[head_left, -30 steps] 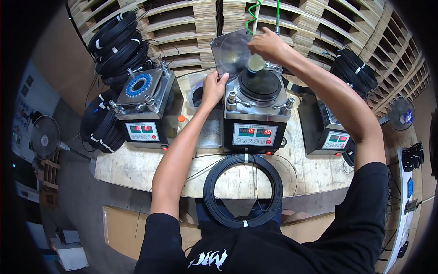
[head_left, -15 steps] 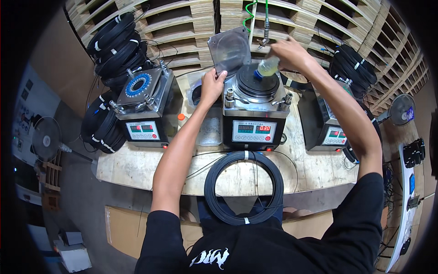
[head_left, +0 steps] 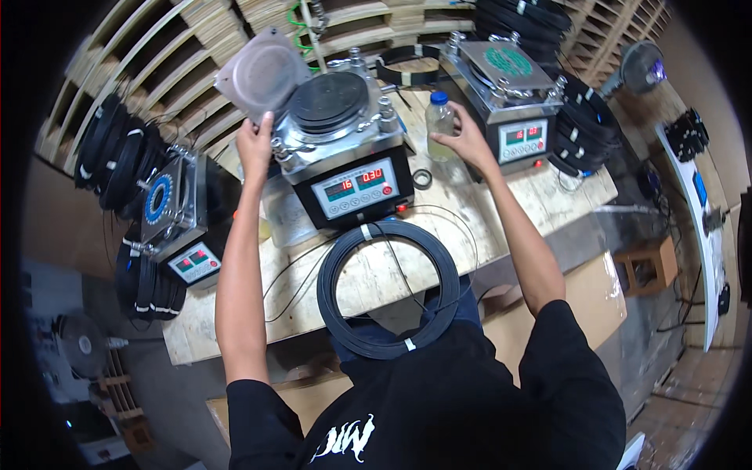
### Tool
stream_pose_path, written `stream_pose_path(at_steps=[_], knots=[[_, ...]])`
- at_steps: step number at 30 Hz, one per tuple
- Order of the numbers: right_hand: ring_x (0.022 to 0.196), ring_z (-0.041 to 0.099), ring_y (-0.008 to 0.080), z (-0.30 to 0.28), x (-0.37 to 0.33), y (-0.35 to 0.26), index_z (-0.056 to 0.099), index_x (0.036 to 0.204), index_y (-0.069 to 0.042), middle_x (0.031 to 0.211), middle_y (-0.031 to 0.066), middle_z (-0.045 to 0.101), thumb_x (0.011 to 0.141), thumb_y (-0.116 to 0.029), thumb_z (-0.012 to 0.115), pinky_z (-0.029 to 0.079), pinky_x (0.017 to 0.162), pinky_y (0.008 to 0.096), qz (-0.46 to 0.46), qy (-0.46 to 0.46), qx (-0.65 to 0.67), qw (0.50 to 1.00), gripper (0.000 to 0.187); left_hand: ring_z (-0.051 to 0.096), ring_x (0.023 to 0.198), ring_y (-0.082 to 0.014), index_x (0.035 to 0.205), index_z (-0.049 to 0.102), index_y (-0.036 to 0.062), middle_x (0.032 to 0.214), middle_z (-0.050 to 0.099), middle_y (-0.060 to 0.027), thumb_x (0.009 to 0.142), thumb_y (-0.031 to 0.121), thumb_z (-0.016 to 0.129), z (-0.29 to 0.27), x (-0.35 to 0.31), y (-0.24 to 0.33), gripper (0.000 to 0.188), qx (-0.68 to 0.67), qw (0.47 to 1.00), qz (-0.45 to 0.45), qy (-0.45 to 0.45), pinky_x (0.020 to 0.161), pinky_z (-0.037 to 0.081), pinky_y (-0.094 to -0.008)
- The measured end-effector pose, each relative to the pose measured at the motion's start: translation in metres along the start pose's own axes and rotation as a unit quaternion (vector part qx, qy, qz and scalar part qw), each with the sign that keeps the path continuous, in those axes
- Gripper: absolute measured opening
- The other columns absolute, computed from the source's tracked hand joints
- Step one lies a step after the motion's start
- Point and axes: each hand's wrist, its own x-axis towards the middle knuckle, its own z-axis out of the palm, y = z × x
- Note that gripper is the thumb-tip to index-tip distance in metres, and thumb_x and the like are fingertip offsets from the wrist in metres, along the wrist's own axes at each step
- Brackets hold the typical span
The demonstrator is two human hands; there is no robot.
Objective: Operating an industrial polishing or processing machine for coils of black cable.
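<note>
My left hand (head_left: 254, 145) is up at the left rear corner of the middle bench machine (head_left: 352, 184), its fingers on the lower edge of the raised grey lid (head_left: 262, 74). The lid tilts back and uncovers a round black plate (head_left: 329, 102). To the right of that machine, my right hand (head_left: 468, 142) holds a clear bottle with a blue cap (head_left: 440, 125) upright on the wooden bench (head_left: 540, 196). A small black ring (head_left: 422, 178) lies just in front of the bottle. A large coil of black wire (head_left: 388, 290) lies at the bench's front edge.
A second machine with a green disc on top (head_left: 509, 78) stands at the right, a third with a blue ring (head_left: 168, 215) at the left. Black coils (head_left: 117, 153) hang at the left, more coils (head_left: 587, 117) pile at the right. Wooden pallets (head_left: 196, 31) stand behind.
My right hand has brought the bottle from above the black plate down to the bench on the machine's right. My left hand has stayed at the lid. The view has swung.
</note>
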Motion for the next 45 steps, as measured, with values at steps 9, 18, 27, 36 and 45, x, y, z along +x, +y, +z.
stream_pose_path(at_steps=[9,18,27,36,45], knots=[[0.116,0.060,0.0356,0.019,-0.053,0.049,0.036,0.136,-0.004,0.126,0.0238,0.059,0.073,-0.020,0.086,0.047,0.099,0.0408,0.027,0.083,-0.119,0.989,0.082,0.048,0.071,-0.0041,0.112,0.064,-0.0048,0.087,0.064,0.0012,0.097,0.028,0.066,0.005,-0.006,0.014,0.036,-0.030,0.995,-0.073,-0.059,0.064,0.041,-0.0227],[0.094,0.060,0.0227,-0.001,0.005,0.007,0.049,0.140,-0.008,0.116,0.0141,0.062,0.088,-0.035,0.074,0.049,0.089,0.0348,-0.068,0.132,-0.075,0.986,0.063,0.047,0.059,-0.0200,0.078,0.056,-0.0046,0.064,0.056,-0.0162,0.089,0.039,0.069,0.018,-0.011,0.024,0.047,0.043,0.999,-0.005,0.009,0.057,0.040,-0.0401],[0.054,0.050,0.0066,0.130,0.179,-0.234,0.060,0.132,-0.015,0.067,-0.0011,0.055,0.100,-0.045,0.055,0.039,0.047,0.0224,-0.097,-0.217,-0.026,0.971,0.044,0.053,0.060,-0.0173,0.088,0.065,-0.0065,0.069,0.063,-0.0166,0.091,0.029,0.069,0.014,-0.014,0.041,0.036,0.000,0.999,-0.044,-0.015,0.060,0.045,-0.0371],[0.058,0.068,0.0164,0.199,0.225,-0.249,0.071,0.069,0.001,0.059,0.0106,0.066,0.082,-0.065,0.065,0.052,0.051,0.0299,-0.139,-0.164,-0.286,0.934,0.067,0.048,0.054,-0.0132,0.090,0.068,-0.0079,0.058,0.056,-0.0147,0.091,0.029,0.068,-0.006,-0.006,0.049,0.037,0.063,0.992,-0.066,-0.088,0.055,0.042,-0.0351],[0.075,0.063,0.0070,0.070,0.137,-0.223,0.050,0.131,0.004,0.096,0.0102,0.069,0.091,-0.012,0.070,0.047,0.056,0.0190,-0.002,-0.161,0.206,0.965,0.048,0.063,0.078,-0.0133,0.139,0.054,0.0037,0.095,0.070,-0.0111,0.080,0.022,0.083,-0.035,0.005,0.135,0.068,-0.154,0.951,-0.111,-0.242,0.076,0.052,-0.0285]])
